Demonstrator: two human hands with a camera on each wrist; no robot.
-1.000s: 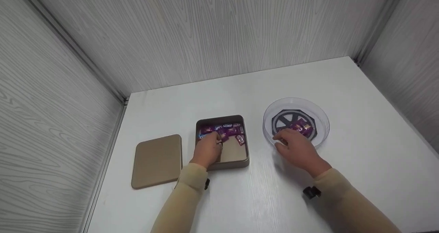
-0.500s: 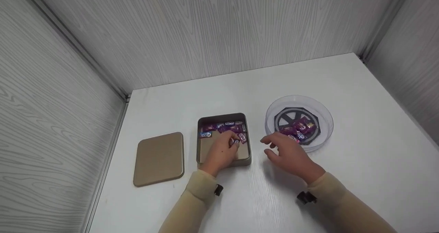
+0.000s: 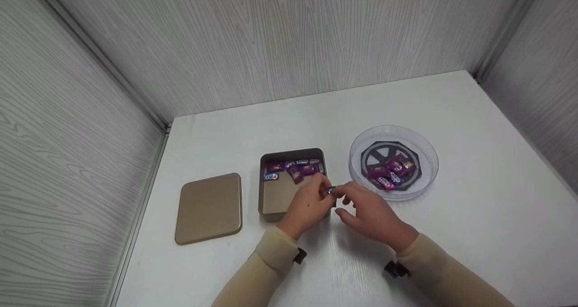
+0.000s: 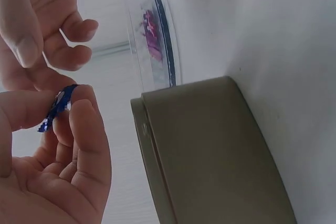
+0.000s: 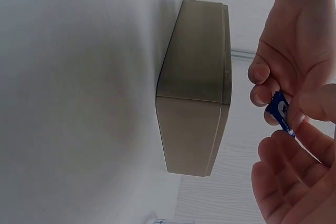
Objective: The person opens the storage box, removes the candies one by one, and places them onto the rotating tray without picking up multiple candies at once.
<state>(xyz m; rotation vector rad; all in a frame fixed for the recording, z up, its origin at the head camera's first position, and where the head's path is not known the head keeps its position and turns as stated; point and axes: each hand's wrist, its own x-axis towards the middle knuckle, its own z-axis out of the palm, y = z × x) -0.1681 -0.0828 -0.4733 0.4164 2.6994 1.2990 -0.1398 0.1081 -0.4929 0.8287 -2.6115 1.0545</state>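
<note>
My left hand (image 3: 309, 205) pinches a small blue-wrapped candy (image 4: 58, 107) between thumb and fingers, over the right front edge of a square gold-brown tin (image 3: 276, 196). Close on the right is my right hand (image 3: 372, 214), its fingers loosely bent and its thumb held apart. Its index fingertip reaches the end of the candy; whether it touches cannot be told. Inside the tin, several purple candies (image 3: 295, 174) and smaller wrapped ones lie mostly along the back, with a light-blue candy (image 3: 271, 176) at the left wall.
A round clear plastic dish (image 3: 429, 151) stands to the right, holding several purple candies (image 3: 395, 165) and smaller ones over a dark wheel-like pattern. Left of the tin lies its flat lid (image 3: 208, 209). Wood-grain panels (image 3: 316, 36) enclose the white table.
My left hand has moved right across the tin, coming up with the blue candy. The right hand has shifted left from the dish to meet it.
</note>
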